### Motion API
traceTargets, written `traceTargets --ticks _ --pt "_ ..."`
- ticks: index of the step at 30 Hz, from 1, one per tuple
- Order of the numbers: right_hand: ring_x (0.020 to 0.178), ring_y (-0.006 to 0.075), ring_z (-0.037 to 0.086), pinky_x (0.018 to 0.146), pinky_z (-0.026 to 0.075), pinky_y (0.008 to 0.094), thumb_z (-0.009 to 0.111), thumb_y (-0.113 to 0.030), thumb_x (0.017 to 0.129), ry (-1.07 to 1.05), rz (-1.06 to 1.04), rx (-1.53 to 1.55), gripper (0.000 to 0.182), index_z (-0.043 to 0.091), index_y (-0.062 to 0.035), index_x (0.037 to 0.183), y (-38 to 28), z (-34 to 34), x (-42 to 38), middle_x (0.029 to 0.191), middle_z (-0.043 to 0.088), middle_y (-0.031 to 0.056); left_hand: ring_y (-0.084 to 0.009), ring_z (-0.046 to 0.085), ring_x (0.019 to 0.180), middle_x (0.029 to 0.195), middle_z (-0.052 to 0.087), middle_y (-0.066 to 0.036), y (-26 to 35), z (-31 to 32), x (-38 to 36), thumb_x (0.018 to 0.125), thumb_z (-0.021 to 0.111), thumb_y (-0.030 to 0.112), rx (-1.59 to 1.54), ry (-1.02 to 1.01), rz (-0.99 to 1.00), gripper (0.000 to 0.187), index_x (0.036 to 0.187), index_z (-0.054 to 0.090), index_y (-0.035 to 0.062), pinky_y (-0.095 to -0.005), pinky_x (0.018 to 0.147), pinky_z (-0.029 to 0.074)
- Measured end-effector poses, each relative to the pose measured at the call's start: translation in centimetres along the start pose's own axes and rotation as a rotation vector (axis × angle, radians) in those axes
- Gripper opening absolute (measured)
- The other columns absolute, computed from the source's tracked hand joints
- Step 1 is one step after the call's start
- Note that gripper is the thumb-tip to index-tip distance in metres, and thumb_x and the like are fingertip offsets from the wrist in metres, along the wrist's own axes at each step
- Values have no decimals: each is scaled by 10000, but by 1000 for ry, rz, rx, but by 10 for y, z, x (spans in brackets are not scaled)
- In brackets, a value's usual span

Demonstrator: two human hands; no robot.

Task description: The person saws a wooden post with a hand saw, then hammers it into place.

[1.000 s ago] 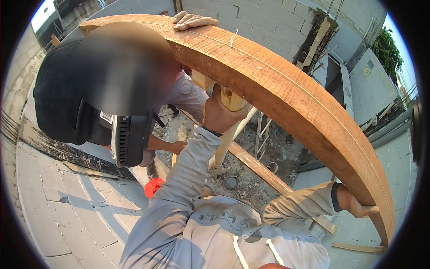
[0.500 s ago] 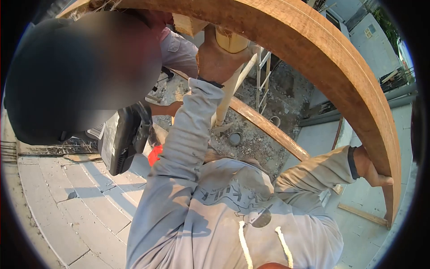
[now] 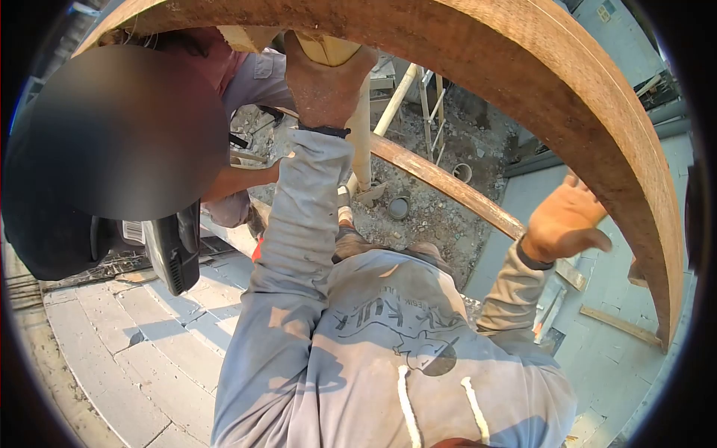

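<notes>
A broad curved wooden beam arches across the top and down the right side. Up at its underside, my left hand is closed round a pale yellowish piece of wood; some fingertips are hidden. My right hand is off the beam, just inside its curve, with fingers apart and palm showing. It holds nothing.
A co-worker in a dark cap is close on my left, beside a black power tool. Below are a long timber, a ladder-like frame, rubble ground and grey block surfaces.
My right hand has let go of the beam's lower right part and moved inward, opening. My left hand and the pale wood sit further left in view. The co-worker's head has shifted.
</notes>
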State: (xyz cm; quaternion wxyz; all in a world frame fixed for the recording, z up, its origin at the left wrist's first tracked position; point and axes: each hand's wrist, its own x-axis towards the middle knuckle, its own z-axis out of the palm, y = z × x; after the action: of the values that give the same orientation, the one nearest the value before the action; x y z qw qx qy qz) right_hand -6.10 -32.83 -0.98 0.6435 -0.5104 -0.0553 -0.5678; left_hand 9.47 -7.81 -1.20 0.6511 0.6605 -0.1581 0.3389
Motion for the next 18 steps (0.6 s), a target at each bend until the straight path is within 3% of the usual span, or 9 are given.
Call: traceTargets --ticks 3,5,7,9,10,11,12,14,18 --pt "1361 295 328 1091 306 436 678 -629 781 -629 534 -315 1045 215 15 1461 58 21 -65 1452 345 184 -145 621 806 994 636 -86 5 3 -10 689 814 74 -131 -11 -145 518 1096 506 -16 -275 690 526" --pt "1326 291 383 1067 353 451 739 -574 759 -784 568 -339 952 339 21 1385 81 50 -79 1385 415 169 -231 666 867 985 652 -128 -19 -10 -2 634 824 246 22 -70 -120 662 1148 479 14 -345 776 539" --pt "1364 282 324 1078 319 452 728 -616 738 -646 432 -64 1098 192 -6 1478 65 59 -67 1484 301 170 -221 645 867 989 635 -122 1 -9 -1 627 827 209 29 -66 -63 669 1153 469 3 -341 779 531" --pt "1384 284 288 1072 331 477 672 -673 747 -378 327 -56 1081 191 -52 1490 49 30 -57 1507 268 151 -220 644 872 986 636 -125 6 -10 -3 629 820 179 129 -89 -65 657 1152 468 -6 -344 781 530" --pt "1404 291 254 1100 290 508 578 -726 780 -246 363 22 1053 178 -69 1499 39 15 -53 1532 239 141 -220 644 872 986 636 -125 8 -9 -3 629 820 179 123 -63 -46 657 1152 468 -6 -344 781 530" --pt "1423 294 216 1129 228 539 453 -786 801 101 354 148 1037 192 -63 1497 27 22 -34 1546 224 137 -215 643 873 987 636 -123 8 -7 -3 629 819 168 114 -65 -61 652 1150 470 -8 -339 779 530" --pt "1422 309 225 1152 184 526 373 -838 784 172 188 134 1065 219 -55 1489 6 36 -18 1537 243 158 -209 643 874 987 637 -121 8 -6 -4 630 818 157 114 -68 -88 646 1148 471 -10 -334 778 530" --pt "1329 356 379 1107 302 491 388 -804 816 247 23 232 1016 258 -35 1467 -15 43 2 1461 348 192 -205 643 875 989 637 -119 10 -6 -3 635 817 154 89 -71 -118 638 1146 472 -10 -329 775 529" --pt "1319 331 399 1057 380 500 374 -721 866 542 -106 -117 861 276 -102 1456 -54 104 34 1394 379 185 -189 639 869 995 639 -113 12 -5 -3 645 829 163 -15 -98 -126 626 1131 476 -14 -321 768 526"
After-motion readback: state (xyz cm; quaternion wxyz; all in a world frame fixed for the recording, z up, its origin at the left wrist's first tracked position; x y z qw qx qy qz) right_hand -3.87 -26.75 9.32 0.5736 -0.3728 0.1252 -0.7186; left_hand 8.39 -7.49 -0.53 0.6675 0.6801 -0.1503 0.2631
